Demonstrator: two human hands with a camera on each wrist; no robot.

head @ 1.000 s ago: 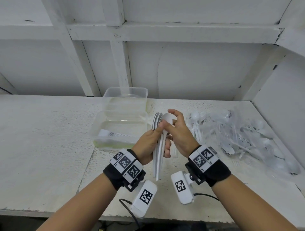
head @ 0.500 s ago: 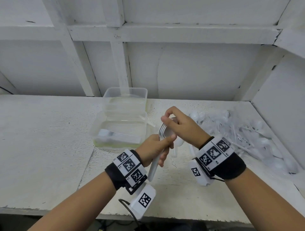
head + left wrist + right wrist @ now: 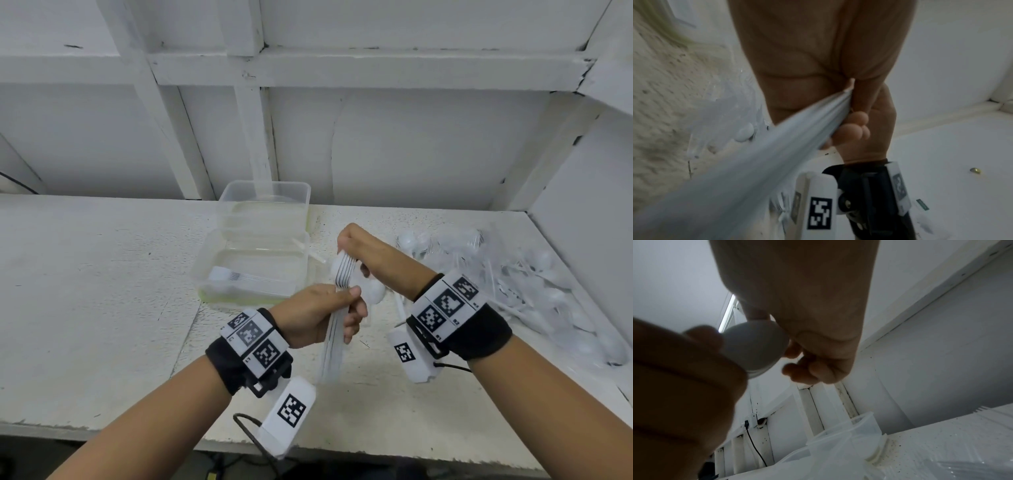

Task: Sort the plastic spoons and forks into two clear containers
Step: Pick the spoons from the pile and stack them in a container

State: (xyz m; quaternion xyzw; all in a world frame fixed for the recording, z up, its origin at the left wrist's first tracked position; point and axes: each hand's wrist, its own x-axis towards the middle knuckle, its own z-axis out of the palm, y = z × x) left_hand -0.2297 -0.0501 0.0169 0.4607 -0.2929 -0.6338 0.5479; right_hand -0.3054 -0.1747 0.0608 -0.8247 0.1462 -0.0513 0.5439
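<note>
Two hands: both raised over the white rough worktop (image 3: 102, 308), close together, just in front of the containers
Left hand (image 3: 315, 315): fingers curled round the handles of a nested stack of white plastic spoons (image 3: 337, 308); the handles run down below the fist, the bowls stand above it
Right hand (image 3: 363, 250): comes down over the top of the stack, fingertips curled onto the spoon bowls; in the right wrist view the rounded back of the outer bowl (image 3: 756, 347) sits between its thumb and fingers
Near clear rectangular plastic container (image 3: 205, 274): on the worktop left of the hands, holding a nested row of white plastic forks (image 3: 236, 275) lying flat
Far clear rectangular plastic container (image 3: 263, 186): directly behind the near one, touching it, against the white wall; contents hard to tell
Loose pile of white plastic cutlery in clear wrapping (image 3: 513, 274): on the worktop to the right, spread toward the side wall
Wrist bands: black with white square-patterned tags, one on each forearm
</note>
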